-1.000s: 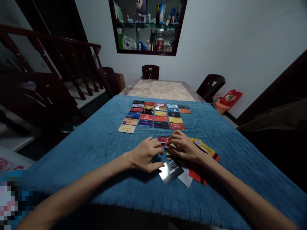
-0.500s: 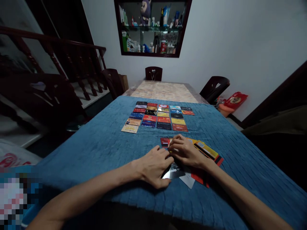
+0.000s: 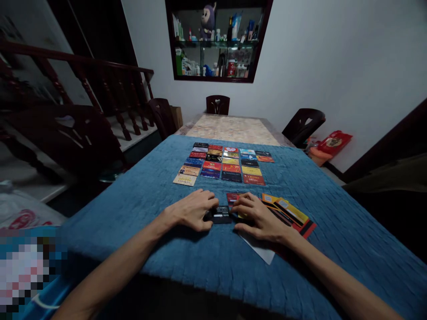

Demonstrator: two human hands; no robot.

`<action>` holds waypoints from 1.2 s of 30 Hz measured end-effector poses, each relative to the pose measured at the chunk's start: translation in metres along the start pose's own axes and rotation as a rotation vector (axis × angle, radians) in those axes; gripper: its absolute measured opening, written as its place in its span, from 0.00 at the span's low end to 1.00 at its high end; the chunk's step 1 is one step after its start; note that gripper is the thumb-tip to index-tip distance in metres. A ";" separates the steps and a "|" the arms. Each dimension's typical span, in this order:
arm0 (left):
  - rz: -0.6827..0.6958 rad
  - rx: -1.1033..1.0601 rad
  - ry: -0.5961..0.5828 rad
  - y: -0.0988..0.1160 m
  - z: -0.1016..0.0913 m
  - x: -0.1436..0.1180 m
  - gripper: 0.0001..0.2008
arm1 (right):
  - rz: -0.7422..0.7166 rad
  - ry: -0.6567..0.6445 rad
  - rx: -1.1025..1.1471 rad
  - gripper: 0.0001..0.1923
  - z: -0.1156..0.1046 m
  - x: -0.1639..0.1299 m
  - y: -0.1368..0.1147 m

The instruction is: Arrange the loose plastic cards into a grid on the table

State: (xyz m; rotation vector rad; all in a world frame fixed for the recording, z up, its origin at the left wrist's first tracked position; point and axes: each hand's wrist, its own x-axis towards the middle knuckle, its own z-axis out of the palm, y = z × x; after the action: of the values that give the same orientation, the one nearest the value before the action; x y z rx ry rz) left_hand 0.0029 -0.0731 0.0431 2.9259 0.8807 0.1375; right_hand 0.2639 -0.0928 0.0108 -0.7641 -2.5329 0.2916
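Note:
My left hand [image 3: 192, 209] rests on the blue cloth [image 3: 140, 213] and pinches the left end of a black card [image 3: 220, 215] lying flat. My right hand [image 3: 258, 218] lies palm down just right of that card, fingertips touching its right end and covering a loose pile of cards [image 3: 289, 212]: yellow, orange, red and one white. A red card [image 3: 231, 198] lies just beyond my fingers. Farther out, a grid of cards [image 3: 223, 165] is laid out in neat rows.
The cloth covers the near part of a long table [image 3: 233, 126] with a marbled top at the far end. Dark chairs [image 3: 217, 104] stand around it. A wooden stair rail [image 3: 83, 89] runs on the left, a wall cabinet [image 3: 216, 40] hangs ahead, a red bag [image 3: 332, 143] sits right.
My left hand has drawn the black card out from under the pile and slid it left and forward. My right hand shifted slightly, still on the pile. The view tilted a little.

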 end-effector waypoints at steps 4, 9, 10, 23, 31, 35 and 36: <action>0.004 -0.089 0.016 -0.006 0.000 0.000 0.10 | -0.004 0.026 -0.063 0.17 0.006 0.004 -0.002; 0.003 -0.147 0.016 -0.010 0.001 0.000 0.08 | -0.026 0.060 -0.116 0.16 0.013 0.010 -0.005; 0.000 -0.156 0.017 -0.010 0.001 0.000 0.08 | -0.025 0.072 -0.124 0.15 0.015 0.011 -0.005; -0.003 -0.388 0.119 -0.022 0.003 0.001 0.09 | -0.011 0.330 -0.263 0.10 0.034 0.011 0.007; -0.049 -0.452 0.202 -0.028 0.010 0.004 0.19 | 0.040 0.421 -0.199 0.12 0.035 0.011 0.011; -0.068 -0.469 0.261 -0.033 0.011 0.004 0.19 | 0.043 0.440 -0.228 0.13 0.033 0.011 0.009; -0.074 -0.478 0.271 -0.034 0.011 0.004 0.18 | 0.046 0.443 -0.237 0.14 0.033 0.011 0.009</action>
State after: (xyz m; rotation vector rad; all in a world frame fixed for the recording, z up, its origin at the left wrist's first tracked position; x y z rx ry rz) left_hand -0.0109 -0.0435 0.0290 2.4586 0.8441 0.6540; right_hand 0.2432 -0.0814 -0.0164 -0.8672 -2.1507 -0.1543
